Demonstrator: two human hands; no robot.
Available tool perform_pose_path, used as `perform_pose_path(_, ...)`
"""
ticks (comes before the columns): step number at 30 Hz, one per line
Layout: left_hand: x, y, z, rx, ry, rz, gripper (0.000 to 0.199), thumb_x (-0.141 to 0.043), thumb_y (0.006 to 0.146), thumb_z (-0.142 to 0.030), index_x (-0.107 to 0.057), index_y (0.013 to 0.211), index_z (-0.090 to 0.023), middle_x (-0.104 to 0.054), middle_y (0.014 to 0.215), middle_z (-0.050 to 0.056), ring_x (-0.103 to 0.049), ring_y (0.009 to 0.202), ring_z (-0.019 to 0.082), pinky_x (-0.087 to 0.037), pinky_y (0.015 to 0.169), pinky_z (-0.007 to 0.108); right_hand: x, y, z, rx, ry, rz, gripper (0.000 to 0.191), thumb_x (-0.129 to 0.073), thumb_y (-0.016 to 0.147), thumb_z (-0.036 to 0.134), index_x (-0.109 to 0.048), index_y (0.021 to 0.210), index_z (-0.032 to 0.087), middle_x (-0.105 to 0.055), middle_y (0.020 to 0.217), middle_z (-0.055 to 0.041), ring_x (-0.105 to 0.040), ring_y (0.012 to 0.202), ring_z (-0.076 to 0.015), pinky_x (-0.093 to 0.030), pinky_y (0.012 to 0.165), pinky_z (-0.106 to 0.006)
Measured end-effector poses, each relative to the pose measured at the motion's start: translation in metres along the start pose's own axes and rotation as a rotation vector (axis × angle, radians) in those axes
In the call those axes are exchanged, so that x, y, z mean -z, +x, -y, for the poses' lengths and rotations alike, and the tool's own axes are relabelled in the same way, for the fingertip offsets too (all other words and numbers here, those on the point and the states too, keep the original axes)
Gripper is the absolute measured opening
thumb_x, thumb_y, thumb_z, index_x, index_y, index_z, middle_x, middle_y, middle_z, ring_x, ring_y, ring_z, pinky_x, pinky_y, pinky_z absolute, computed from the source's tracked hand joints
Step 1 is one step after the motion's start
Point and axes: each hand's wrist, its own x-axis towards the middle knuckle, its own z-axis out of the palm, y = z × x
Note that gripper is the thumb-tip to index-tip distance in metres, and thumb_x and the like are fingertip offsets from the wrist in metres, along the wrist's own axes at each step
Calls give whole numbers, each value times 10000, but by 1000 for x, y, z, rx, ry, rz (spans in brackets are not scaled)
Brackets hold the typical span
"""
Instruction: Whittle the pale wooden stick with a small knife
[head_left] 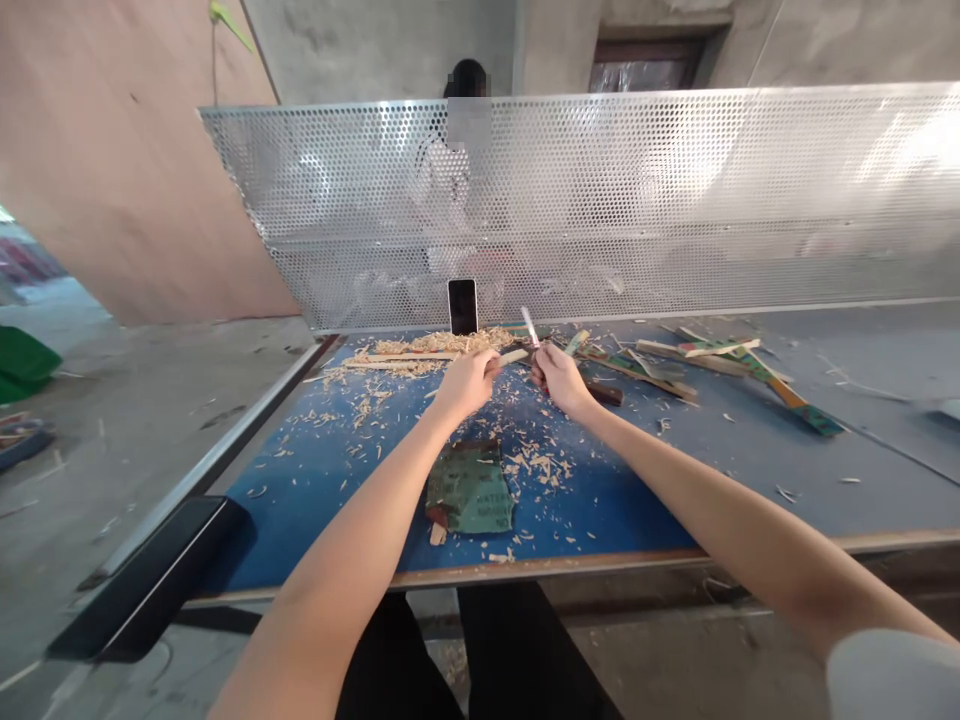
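Note:
My left hand (469, 385) is closed around a short, pale wooden stick (513, 357), whose free end points right. Opposite it, my right hand (559, 380) grips a knife (529, 326) with its light blade pointing up and away from me. The two hands are close together above the blue table top (315, 470), and the stick lies between them. Nearer to me is a worn sheet of green sandpaper (472, 485). Wood shavings (540, 467) are scattered around it and heaped beyond my hands. A dark brown wooden piece (604, 393) sits beside my right wrist.
A phone (463, 306) stands against the perforated metal screen (637, 200) at the back. Wooden strips (690, 362), some painted green, lie to the right. A long black object (154, 575) sits at the left corner. Behind the screen is a person (448, 185).

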Motion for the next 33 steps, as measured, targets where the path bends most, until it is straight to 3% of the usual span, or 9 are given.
perform_pose_path(3, 0, -2, -30, -100, 3, -100, 157, -633, 1043, -212, -702, 1177, -171, -755, 1118, 117, -713, 1008, 251, -552, 901, 378, 0, -6, 11, 81, 564, -116, 444, -501, 1057, 717, -395, 924, 306, -355, 617, 98, -347, 508, -136, -334, 499, -269)
perform_pose_path(5, -1, -4, -43, -170, -13, -169, 153, -639, 1048, -225, -683, 1188, -183, -755, 1130, 114, -719, 1014, 253, -572, 901, 398, 0, -9, 20, 110, 749, -123, 572, -716, 937, 751, -370, 853, 303, -278, 576, 126, -242, 465, -104, -244, 454, -260)
perform_pose_path(7, -3, -6, -50, -219, -29, -214, 137, -636, 1057, -233, -669, 1183, -191, -753, 1111, 108, -721, 999, 247, -586, 885, 401, 0, -12, 27, 110, 827, -103, 632, -806, 872, 743, -373, 786, 291, -257, 550, 132, -198, 447, -81, -200, 435, -262)
perform_pose_path(15, -11, -12, -60, -269, -34, -371, 93, -645, 1042, -205, -640, 1136, -206, -721, 1019, 69, -713, 885, 195, -581, 779, 336, -3, -24, 40, 107, 855, -151, 693, -744, 870, 823, -363, 675, 278, -261, 483, 121, -184, 406, -67, -198, 403, -269)
perform_pose_path(19, -11, -15, -63, -306, -21, -391, 104, -645, 1034, -196, -625, 1136, -204, -704, 1018, 65, -703, 871, 184, -568, 737, 309, -8, -28, 40, 87, 865, -186, 694, -679, 889, 861, -355, 674, 287, -239, 475, 120, -151, 412, -74, -183, 395, -283)
perform_pose_path(33, -12, -18, -68, -396, 13, -486, 83, -622, 1054, -198, -591, 1128, -217, -677, 966, 39, -692, 821, 156, -529, 650, 273, -9, -34, 38, 128, 810, -248, 614, -596, 919, 876, -595, 791, 276, -240, 489, 117, -135, 423, -93, -168, 407, -284)
